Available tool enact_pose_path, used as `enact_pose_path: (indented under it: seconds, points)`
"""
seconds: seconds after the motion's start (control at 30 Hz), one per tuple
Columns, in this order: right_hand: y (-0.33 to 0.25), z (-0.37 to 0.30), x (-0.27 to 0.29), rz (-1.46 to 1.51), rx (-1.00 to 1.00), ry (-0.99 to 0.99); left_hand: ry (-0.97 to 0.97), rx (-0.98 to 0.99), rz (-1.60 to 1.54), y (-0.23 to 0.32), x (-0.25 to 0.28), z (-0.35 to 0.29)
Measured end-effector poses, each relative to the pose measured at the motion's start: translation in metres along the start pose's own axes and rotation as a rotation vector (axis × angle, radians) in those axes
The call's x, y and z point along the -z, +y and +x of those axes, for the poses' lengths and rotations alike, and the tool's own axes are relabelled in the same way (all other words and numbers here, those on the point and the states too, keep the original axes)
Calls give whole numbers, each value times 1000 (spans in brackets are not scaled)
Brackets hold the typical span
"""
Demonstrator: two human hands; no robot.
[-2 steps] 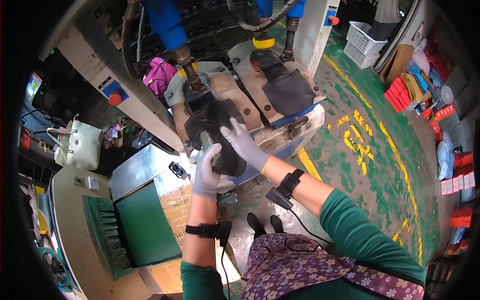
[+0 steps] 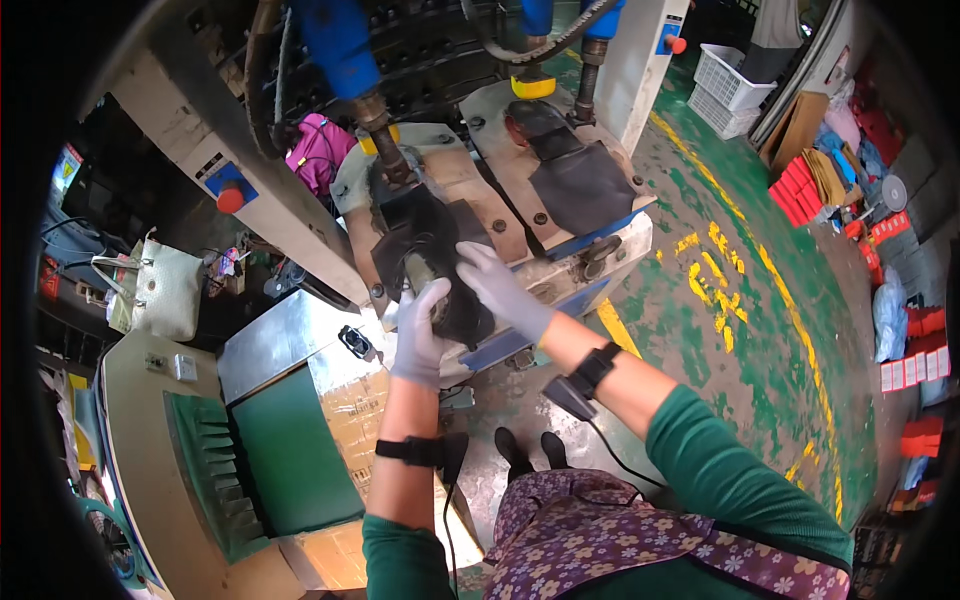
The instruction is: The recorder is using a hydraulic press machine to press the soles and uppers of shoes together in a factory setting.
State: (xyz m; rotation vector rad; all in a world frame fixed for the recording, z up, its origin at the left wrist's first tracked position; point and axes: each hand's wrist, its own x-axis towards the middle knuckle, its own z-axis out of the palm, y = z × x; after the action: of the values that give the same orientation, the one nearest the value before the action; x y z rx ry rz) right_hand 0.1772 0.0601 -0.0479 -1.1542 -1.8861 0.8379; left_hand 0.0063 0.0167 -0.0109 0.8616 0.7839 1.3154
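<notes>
Between my hands is a dark shoe (image 2: pixel 467 318) with a greyish-green last-like form (image 2: pixel 428 283) showing in its opening. It is held in front of the left station of a press machine. My left hand (image 2: pixel 420 338), in a pale glove, closes round its near left side, with the thumb along the opening. My right hand (image 2: pixel 500 288), gloved too, grips the right side; its fingertips are partly hidden against the dark surface. Behind the shoe lies a black pad (image 2: pixel 410 212) on the left beige plate (image 2: pixel 450 160), under a blue cylinder (image 2: pixel 338 50).
A second plate with a black flap (image 2: pixel 585 190) stands to the right, beneath another cylinder with a yellow collar (image 2: pixel 533 88). Red buttons (image 2: pixel 230 198) sit on the machine's posts. At left is a bench with a green panel (image 2: pixel 300 450). A pink bag (image 2: pixel 320 150) lies behind the post.
My right hand has shifted slightly right and down along the shoe. The shoe has turned a little, and my left hand has moved slightly right with it.
</notes>
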Motion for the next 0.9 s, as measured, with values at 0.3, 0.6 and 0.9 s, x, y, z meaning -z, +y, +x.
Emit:
enact_pose_path:
  seconds: [0.3, 0.6, 0.9]
  points:
    - [-25, 42, -25, -98, -36, -16, 264, -128, 213, 2, 22, 120]
    - [21, 76, -31, -86, -112, 57, 273, -329, 774, 18, 23, 164]
    - [-14, 86, -58, 25, -55, 29, -87, 29, 199, 59, 154, 245]
